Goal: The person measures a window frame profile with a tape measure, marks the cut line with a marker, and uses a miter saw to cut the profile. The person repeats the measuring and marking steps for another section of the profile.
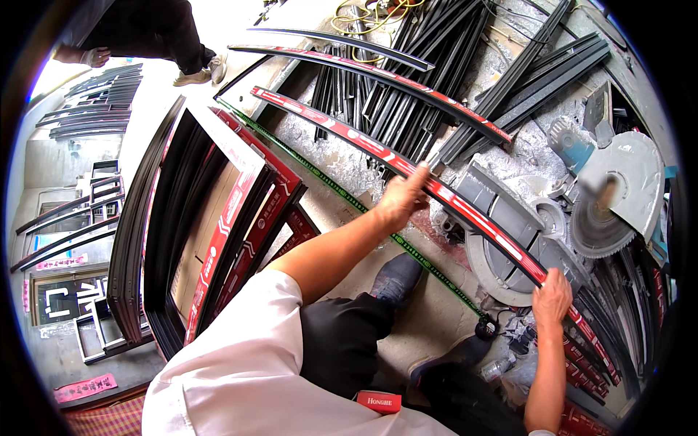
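A long black metal profile [340, 134] with red and white film on its face slants across the middle, from upper left to lower right. My left hand [405, 199] is closed round it near its middle. Farther down its length, my right hand [552, 296] grips it too. The profile passes over the grey base of a mitre saw [488, 200]. On the floor below it, a green tape measure [313, 168] lies pulled out, its black case [486, 327] close to my right forearm. A second film-covered profile [392, 78] lies beyond the held one.
The saw's round toothed blade [598, 225] and guard stand at the right. Behind lie piles of dark profiles [414, 94] and a yellow cable [367, 14]. Stacked dark frames [196, 211] lean at my left. Another person [156, 33] stands at the far left.
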`<action>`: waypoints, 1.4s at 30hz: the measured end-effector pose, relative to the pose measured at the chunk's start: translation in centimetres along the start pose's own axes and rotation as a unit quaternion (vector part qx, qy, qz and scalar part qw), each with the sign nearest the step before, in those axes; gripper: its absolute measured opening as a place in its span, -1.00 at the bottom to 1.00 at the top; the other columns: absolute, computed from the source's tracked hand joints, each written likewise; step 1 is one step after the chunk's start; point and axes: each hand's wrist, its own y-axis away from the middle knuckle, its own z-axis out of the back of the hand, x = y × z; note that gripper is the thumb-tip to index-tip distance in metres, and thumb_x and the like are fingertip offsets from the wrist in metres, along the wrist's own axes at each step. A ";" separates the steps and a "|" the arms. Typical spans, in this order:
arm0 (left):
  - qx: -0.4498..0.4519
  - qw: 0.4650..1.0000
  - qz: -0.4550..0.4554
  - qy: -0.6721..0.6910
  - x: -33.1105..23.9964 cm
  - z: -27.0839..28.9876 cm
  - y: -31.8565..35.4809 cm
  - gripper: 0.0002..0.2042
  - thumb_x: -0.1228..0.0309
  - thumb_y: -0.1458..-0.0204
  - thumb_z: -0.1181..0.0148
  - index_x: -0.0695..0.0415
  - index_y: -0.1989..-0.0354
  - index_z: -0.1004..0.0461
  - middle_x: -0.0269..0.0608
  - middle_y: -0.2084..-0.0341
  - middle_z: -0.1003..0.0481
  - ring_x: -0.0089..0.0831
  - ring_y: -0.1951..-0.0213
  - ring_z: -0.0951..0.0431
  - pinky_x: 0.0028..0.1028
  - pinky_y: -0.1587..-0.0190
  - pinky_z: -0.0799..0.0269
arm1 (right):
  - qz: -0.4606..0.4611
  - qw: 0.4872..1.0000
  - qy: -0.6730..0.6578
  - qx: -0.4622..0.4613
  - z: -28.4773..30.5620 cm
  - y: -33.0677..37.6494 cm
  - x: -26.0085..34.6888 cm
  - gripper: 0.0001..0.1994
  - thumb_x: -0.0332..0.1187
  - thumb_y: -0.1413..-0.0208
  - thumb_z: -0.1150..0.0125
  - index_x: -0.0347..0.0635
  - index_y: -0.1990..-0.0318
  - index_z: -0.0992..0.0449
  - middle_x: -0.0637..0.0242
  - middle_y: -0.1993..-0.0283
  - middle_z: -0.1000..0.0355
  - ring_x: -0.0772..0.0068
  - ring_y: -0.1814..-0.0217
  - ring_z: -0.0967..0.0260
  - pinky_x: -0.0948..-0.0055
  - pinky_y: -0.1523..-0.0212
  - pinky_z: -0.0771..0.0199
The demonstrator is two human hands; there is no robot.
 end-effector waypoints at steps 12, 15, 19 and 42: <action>-0.049 0.986 -0.040 0.154 -2.5 6.0 -7.2 -0.59 -0.09 -0.14 -0.37 -0.06 0.42 -0.40 -0.40 0.60 -0.44 -0.55 0.64 -0.34 -0.52 0.55 -0.39 | -0.026 0.999 -0.019 -0.023 -1.1 2.0 -6.1 -0.70 -0.44 0.03 -0.40 -0.27 0.23 -0.36 -0.06 0.25 -0.44 -0.24 0.12 -0.44 -0.08 0.11 -0.40; -0.050 0.987 -0.041 0.148 -2.2 6.2 -7.8 -0.58 -0.12 -0.13 -0.37 -0.05 0.40 -0.41 -0.40 0.59 -0.44 -0.53 0.62 -0.36 -0.49 0.54 -0.42 | -0.029 0.999 -0.012 -0.005 -2.2 2.4 -6.4 -0.68 -0.43 0.04 -0.42 -0.28 0.23 -0.35 -0.07 0.26 -0.44 -0.26 0.13 -0.43 -0.08 0.11 -0.40; -0.041 0.997 -0.036 0.057 -2.3 5.9 -6.7 -0.53 -0.13 -0.13 -0.36 0.07 0.34 -0.45 -0.35 0.50 -0.47 -0.49 0.52 -0.47 -0.42 0.45 -0.53 | -0.045 0.999 -0.025 0.011 -1.8 3.2 -6.3 -0.66 -0.41 0.06 -0.45 -0.25 0.22 -0.37 -0.04 0.25 -0.45 -0.23 0.12 -0.45 -0.07 0.11 -0.41; 0.127 0.471 -0.516 -0.704 -14.0 -5.5 4.7 -0.74 0.24 0.11 -0.36 0.06 0.38 -0.41 -0.11 0.46 -0.57 0.02 0.32 -0.62 -0.07 0.27 -0.52 | -0.057 0.959 0.229 -0.155 31.9 12.5 -15.9 -0.64 -0.57 0.17 -0.17 -0.22 0.10 -0.46 0.03 0.18 -0.45 -0.12 0.04 -0.44 0.04 -0.03 -0.40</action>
